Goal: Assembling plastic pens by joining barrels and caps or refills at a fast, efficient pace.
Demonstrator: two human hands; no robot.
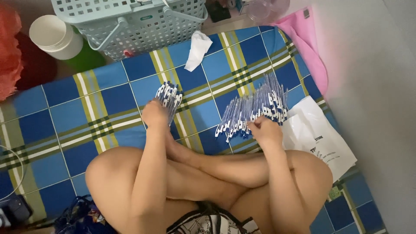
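Left hand [154,114]: closing around a small bunch of pens [170,98] at centre frame, tips fanning up and away; gripping them together is keeping them even.
Right hand [265,128]: curling at the lower edge of the pen pile [255,110], right of centre; fingers are touching the nearest pens, but I cannot tell whether one is pinched between them.
Pile: lying loose on the checked mat [78,117], pens roughly parallel, so single ones are coming away easily (an assumption from the layout).
White bag [318,138]: lying just right of the pile, partly under the forearm.
Basket [143,21]: sitting at the top of the frame, its upper part cut off; contents are not showing.
Tissue [197,50]: crumpled below the basket.
Cup [56,37]: standing upper left, inside hidden.
Hidden: fingertips of both hands, and the blurred items along the top edge.
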